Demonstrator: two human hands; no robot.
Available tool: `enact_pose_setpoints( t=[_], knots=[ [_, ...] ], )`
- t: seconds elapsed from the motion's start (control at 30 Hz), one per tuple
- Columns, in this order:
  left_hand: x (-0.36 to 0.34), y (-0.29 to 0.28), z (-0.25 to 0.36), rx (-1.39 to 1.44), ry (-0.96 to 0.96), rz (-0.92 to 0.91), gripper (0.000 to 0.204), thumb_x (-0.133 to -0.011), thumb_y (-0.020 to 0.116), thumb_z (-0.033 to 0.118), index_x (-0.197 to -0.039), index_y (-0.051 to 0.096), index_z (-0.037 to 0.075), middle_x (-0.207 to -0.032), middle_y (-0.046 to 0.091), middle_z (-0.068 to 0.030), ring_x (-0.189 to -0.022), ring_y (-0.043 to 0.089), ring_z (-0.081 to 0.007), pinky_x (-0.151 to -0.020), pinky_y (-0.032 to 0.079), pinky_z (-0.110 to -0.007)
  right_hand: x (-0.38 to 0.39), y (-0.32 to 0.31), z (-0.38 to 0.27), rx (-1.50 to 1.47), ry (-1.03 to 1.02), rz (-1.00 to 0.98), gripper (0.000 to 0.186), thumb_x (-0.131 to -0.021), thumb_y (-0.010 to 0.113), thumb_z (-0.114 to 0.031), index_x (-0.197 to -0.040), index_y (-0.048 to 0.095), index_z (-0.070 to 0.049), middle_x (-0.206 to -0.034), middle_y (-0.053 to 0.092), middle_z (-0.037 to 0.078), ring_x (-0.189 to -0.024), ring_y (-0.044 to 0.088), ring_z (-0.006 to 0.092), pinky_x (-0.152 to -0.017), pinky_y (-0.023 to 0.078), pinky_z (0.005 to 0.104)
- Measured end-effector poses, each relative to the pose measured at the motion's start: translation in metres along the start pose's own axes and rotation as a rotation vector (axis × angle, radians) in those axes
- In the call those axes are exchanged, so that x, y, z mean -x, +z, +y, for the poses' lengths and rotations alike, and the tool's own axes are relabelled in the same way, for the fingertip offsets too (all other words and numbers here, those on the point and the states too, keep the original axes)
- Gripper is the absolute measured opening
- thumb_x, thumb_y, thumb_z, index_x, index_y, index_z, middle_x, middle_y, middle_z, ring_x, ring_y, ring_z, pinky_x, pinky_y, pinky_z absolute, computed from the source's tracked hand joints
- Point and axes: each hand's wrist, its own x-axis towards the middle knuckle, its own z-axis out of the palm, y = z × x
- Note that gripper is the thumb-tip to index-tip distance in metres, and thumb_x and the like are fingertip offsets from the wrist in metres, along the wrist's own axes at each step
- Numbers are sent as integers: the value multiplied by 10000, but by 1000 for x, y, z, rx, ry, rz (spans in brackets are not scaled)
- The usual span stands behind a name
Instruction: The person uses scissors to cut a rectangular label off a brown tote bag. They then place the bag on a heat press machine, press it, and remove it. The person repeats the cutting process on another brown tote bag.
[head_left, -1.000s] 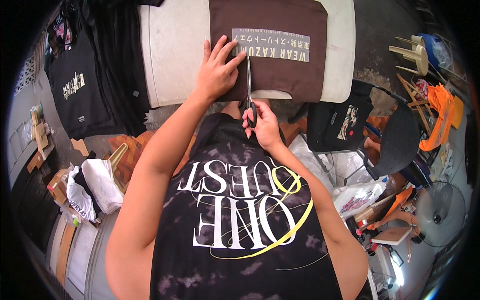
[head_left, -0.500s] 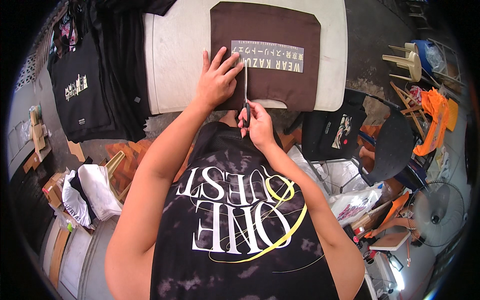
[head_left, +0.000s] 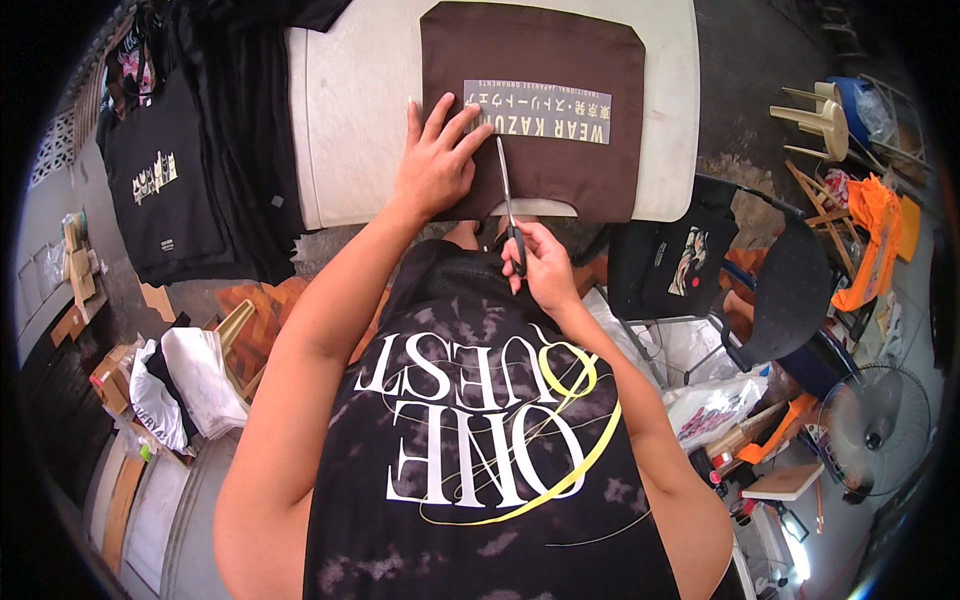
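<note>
A folded brown garment (head_left: 580, 48) lies on the white table, with a grey rectangular transfer sheet (head_left: 560, 118) bearing pale lettering on top of it. My left hand (head_left: 436, 165) rests flat there, fingers spread, its fingertips over the left end of the sheet. In my right hand (head_left: 548, 268) is a pair of scissors (head_left: 516, 250) with black handles. Their blades look closed and point away from me, the tip by the sheet's near edge, close to my left index finger. Whether the tip touches the cloth, I cannot tell.
The white table (head_left: 350, 120) has rounded corners. Black printed shirts (head_left: 170, 200) hang over its left side. To the right stands a black chair (head_left: 790, 280) beside another dark printed cloth (head_left: 680, 260). Farther right are a fan (head_left: 873, 430) and an orange cloth (head_left: 868, 240).
My right hand has shifted right and slightly toward me with the scissors, whose blades now slant more. The left hand has stayed nearly in place on the garment.
</note>
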Motion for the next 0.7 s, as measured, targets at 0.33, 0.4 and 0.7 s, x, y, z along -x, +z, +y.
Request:
enact_pose_setpoints(
  t=[0.33,0.4,0.7],
  knots=[
    [-3,-4,2,-25,29,-49,650,-755,675,96,-1349,617,354,-1484,467,-32,-1470,309,-336,-1162,149,-715,-5,1,-2,-77,28,63,333,-1018,543,-92,-1336,523,5,-894,615,77,-671,599,117,-463,474,242],
    [-3,-5,2,-31,27,-58,652,-753,677,97,-1350,616,353,-1485,464,-33,-1469,309,-336,-1163,150,-714,-6,1,-2,-45,21,74,330,-1017,540,-83,-1336,527,4,-896,617,76,-666,597,113,-458,471,238],
    [-2,-4,2,-27,24,-64,668,-745,686,103,-1357,611,359,-1475,470,-33,-1465,313,-340,-1167,142,-716,-2,1,-6,-3,44,86,327,-1016,539,-67,-1334,534,11,-899,617,75,-661,594,107,-449,468,236]
  ],
)
